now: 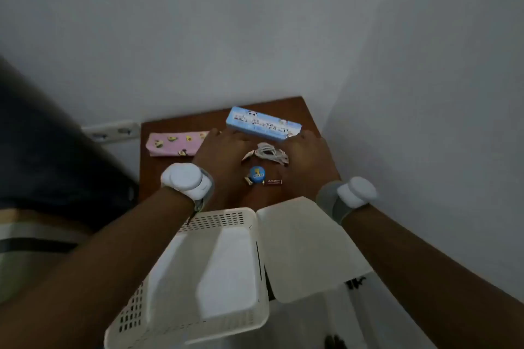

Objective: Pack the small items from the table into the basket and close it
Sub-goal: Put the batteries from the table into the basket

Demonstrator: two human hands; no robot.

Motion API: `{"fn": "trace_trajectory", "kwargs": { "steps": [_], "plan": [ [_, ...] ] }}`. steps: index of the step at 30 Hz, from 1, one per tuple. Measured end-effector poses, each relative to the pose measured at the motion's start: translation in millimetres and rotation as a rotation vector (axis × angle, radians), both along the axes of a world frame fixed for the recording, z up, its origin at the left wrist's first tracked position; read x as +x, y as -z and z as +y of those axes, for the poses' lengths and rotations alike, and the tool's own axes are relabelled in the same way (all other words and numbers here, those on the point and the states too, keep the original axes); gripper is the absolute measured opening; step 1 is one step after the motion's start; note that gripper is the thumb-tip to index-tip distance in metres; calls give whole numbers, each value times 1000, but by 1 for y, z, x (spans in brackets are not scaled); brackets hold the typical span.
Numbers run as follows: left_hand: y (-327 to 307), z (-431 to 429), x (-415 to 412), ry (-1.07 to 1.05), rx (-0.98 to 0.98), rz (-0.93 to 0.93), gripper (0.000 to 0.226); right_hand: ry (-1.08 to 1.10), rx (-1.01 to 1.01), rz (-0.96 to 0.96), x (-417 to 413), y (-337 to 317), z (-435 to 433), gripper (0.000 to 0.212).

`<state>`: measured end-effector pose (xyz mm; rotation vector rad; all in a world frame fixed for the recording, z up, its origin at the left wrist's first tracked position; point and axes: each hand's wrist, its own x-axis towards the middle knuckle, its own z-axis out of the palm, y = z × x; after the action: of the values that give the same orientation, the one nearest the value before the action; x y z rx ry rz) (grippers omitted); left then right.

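A cream perforated basket (226,217) stands open at the table's near edge, its lid (306,249) swung out to the right. On the brown table (312,113) lie a blue pencil case (262,127), a pink avocado-print pouch (173,143), a coiled white cord (266,153), a round blue badge (257,174), a small battery (272,182) and a tiny metal item (248,181). My left hand (224,147) rests flat on the table left of the cord, fingers apart. My right hand (307,156) lies flat to the cord's right. Neither holds anything.
Grey walls meet in a corner just behind and to the right of the table. A white power strip (113,130) sits left of the table. A dark object (42,150) fills the left side. White sensors are strapped to both wrists.
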<state>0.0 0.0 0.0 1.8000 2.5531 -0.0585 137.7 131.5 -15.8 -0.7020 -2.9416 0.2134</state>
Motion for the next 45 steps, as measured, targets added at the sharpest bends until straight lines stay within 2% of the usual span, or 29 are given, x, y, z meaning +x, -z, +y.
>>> {"fn": "trace_trajectory", "kwargs": {
  "steps": [2,5,8,13,18,23,26,29,32,38,42,45],
  "plan": [
    [24,7,-5,-14,-77,13,32,-3,23,-87,-3,31,1,28],
    [57,9,-14,-73,-242,10,36,33,-11,-216,-4,68,-3,17],
    [74,13,-22,-64,-265,3,40,30,-72,-220,-8,86,-4,21],
    [84,18,-25,-32,-243,5,39,27,-54,-201,-9,90,-6,28],
    [63,7,-19,-93,-216,-68,31,18,-20,-173,-9,63,-10,28],
    [3,-36,-15,-160,-99,-128,28,-39,-13,-17,-6,7,-38,24],
    [-30,-75,-11,-184,-108,-98,29,-84,20,16,-2,-21,-69,23],
    [-42,-124,2,-185,-99,-48,23,-134,26,-49,0,-26,-108,28],
    [-29,-161,17,-200,-124,-24,21,-203,61,-152,1,-4,-144,27],
    [29,-180,38,-265,-187,-25,19,-298,98,-229,1,41,-176,20],
    [54,-183,43,-291,-207,-60,21,-316,125,-277,0,54,-184,15],
    [68,-185,44,-313,-220,-61,20,-303,103,-320,-1,63,-191,19]
  ]
}}
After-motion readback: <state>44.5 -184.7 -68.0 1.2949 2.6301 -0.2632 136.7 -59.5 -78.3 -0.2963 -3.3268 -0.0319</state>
